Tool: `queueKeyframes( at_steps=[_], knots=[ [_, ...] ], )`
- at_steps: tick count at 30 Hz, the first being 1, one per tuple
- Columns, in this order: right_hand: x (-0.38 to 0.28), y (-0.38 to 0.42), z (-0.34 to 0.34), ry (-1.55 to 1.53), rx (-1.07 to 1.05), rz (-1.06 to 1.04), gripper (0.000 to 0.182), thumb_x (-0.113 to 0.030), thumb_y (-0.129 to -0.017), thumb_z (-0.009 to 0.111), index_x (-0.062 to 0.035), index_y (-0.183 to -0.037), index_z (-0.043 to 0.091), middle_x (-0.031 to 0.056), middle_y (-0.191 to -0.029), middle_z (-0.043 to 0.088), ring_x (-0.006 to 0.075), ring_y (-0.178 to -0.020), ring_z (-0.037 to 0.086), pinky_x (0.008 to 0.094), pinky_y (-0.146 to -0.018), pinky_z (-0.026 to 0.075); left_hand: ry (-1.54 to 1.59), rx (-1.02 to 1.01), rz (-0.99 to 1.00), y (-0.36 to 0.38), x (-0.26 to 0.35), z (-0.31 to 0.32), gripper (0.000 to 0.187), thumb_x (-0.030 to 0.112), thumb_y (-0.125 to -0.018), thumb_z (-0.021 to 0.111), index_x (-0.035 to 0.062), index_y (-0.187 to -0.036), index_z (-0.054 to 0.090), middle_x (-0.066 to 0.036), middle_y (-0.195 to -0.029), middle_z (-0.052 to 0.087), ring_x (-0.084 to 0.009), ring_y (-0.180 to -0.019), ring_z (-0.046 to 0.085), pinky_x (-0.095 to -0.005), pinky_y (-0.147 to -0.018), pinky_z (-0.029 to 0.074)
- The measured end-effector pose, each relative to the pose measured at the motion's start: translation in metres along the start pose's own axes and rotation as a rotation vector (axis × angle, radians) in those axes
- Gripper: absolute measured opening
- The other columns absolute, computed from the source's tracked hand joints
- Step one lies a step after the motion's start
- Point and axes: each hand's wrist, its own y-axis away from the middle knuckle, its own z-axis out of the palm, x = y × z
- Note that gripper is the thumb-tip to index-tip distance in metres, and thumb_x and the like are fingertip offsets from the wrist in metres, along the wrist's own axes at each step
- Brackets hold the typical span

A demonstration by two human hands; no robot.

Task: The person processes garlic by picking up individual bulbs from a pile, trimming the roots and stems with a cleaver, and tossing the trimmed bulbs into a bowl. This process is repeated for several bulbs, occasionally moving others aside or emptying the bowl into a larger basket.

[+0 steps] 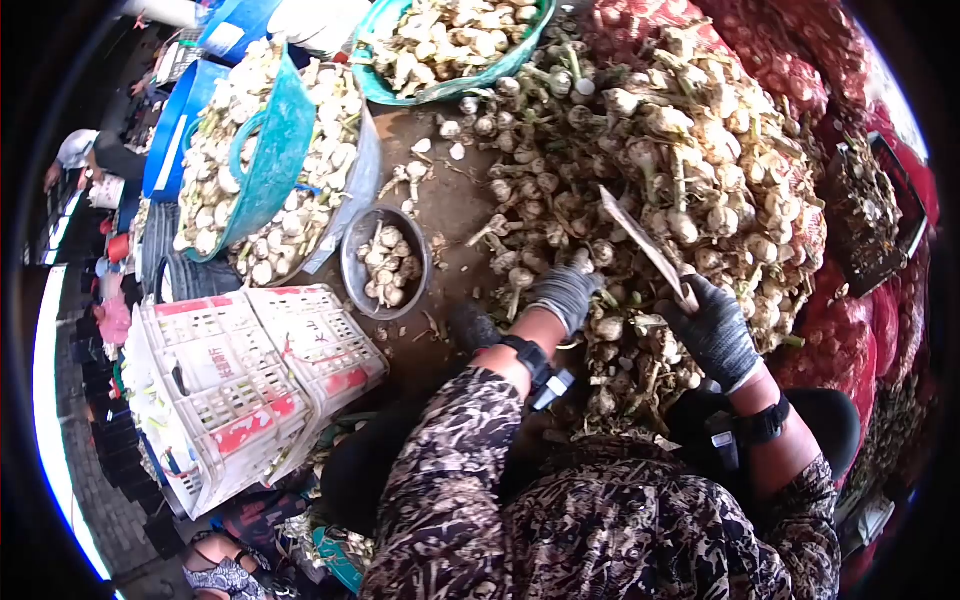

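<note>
My left hand (565,297), in a grey glove, reaches into the near edge of the garlic heap (700,150), its fingers bent round a garlic bulb that they partly cover. In my right hand (715,335), also gloved, is the handle of a knife (643,240); its broad pale blade points up and left over the heap. Loose bulbs with stalks lie between and below both hands. Left of my left hand stands a round metal bowl (348,262) holding several trimmed bulbs.
White and red plastic crates (240,375) stand at the left. Green tubs (268,150) and blue buckets (172,140) are behind them, several full of garlic. Red mesh sacks (850,340) line the right. Other people (85,150) are at the far left and the lower left.
</note>
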Motion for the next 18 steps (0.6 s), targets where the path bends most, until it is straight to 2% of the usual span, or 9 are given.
queueKeyframes(
  at_steps=[2,4,7,8,10,12,15,17,18],
  knots=[
    [0.013,-0.001,0.004,-0.046,0.012,-0.030,0.036,-0.017,-0.086,0.075,-0.0004,-0.116,0.062,0.0178,-0.085,0.071,0.0236,-0.076,0.070,0.0358,-0.070,0.054,0.233,-0.019,-0.300,-0.002,0.001,0.003,0.037,0.025,-0.094,0.053,0.0159,-0.130,0.059,-0.019,-0.128,0.057,-0.0346,-0.109,0.062,-0.0419,-0.093,0.052],
    [0.014,0.000,0.006,-0.058,-0.006,-0.024,0.037,-0.016,-0.087,0.074,0.0007,-0.117,0.061,0.0181,-0.087,0.072,0.0245,-0.078,0.070,0.0361,-0.071,0.054,-0.013,0.071,0.038,-0.002,-0.020,0.012,0.021,0.019,-0.083,0.065,0.0130,-0.103,0.066,-0.015,-0.113,0.058,-0.0342,-0.104,0.062,-0.0435,-0.090,0.052],
    [0.017,0.000,0.007,0.020,-0.036,0.008,0.038,-0.017,-0.086,0.074,0.0011,-0.117,0.061,0.0172,-0.087,0.072,0.0225,-0.079,0.070,0.0354,-0.073,0.054,0.463,0.678,0.079,0.000,-0.093,0.014,0.026,0.018,-0.083,0.064,0.0128,-0.107,0.059,-0.016,-0.110,0.056,-0.0354,-0.094,0.061,-0.0464,-0.087,0.051],
    [0.018,-0.001,0.008,-0.045,-0.060,0.034,0.039,-0.018,-0.086,0.075,0.0014,-0.118,0.061,0.0169,-0.088,0.072,0.0207,-0.080,0.069,0.0344,-0.073,0.054,0.120,0.874,-0.030,0.019,-0.102,-0.024,0.028,0.019,-0.083,0.065,0.0114,-0.109,0.057,-0.016,-0.106,0.056,-0.0358,-0.093,0.060,-0.0456,-0.087,0.051],
    [0.019,0.000,0.013,-0.164,-0.033,0.004,0.042,-0.020,-0.086,0.077,0.0013,-0.118,0.062,0.0169,-0.087,0.072,0.0192,-0.079,0.069,0.0337,-0.073,0.054,0.246,0.909,-0.471,0.035,-0.140,-0.063,0.031,0.018,-0.085,0.068,0.0070,-0.111,0.055,-0.017,-0.113,0.057,-0.0357,-0.102,0.059,-0.0470,-0.089,0.050],
    [0.026,-0.003,0.013,-0.008,-0.052,0.002,0.041,-0.018,-0.085,0.078,0.0013,-0.118,0.062,0.0145,-0.090,0.072,0.0178,-0.079,0.068,0.0330,-0.073,0.054,-0.043,1.063,-0.583,0.046,-0.164,-0.081,0.047,0.017,-0.083,0.070,0.0028,-0.124,0.052,-0.021,-0.130,0.052,-0.0389,-0.120,0.051,-0.0497,-0.106,0.039],
    [0.010,-0.003,0.015,-0.092,-0.068,-0.001,0.035,-0.020,-0.087,0.075,0.0003,-0.113,0.063,0.0157,-0.086,0.069,0.0175,-0.076,0.065,0.0335,-0.073,0.053,-0.089,0.757,-0.428,0.048,-0.155,-0.075,0.050,0.027,-0.086,0.067,0.0065,-0.129,0.052,-0.023,-0.136,0.050,-0.0409,-0.126,0.047,-0.0528,-0.107,0.035],
    [0.007,-0.004,0.016,-0.097,-0.097,0.052,0.032,-0.020,-0.087,0.073,-0.0007,-0.110,0.063,0.0160,-0.085,0.068,0.0172,-0.076,0.064,0.0338,-0.074,0.053,0.010,0.205,-0.476,0.036,-0.125,-0.059,0.052,0.042,-0.089,0.062,0.0093,-0.128,0.056,-0.023,-0.130,0.060,-0.0398,-0.117,0.059,-0.0494,-0.100,0.046],
    [0.002,-0.005,0.013,-0.040,-0.110,0.054,0.030,-0.019,-0.087,0.072,-0.0023,-0.110,0.063,0.0153,-0.085,0.068,0.0183,-0.075,0.065,0.0344,-0.073,0.053,0.034,0.151,-0.526,0.027,-0.118,-0.030,0.061,0.045,-0.084,0.070,0.0086,-0.131,0.055,-0.026,-0.121,0.063,-0.0400,-0.111,0.063,-0.0457,-0.099,0.048]
  ],
)
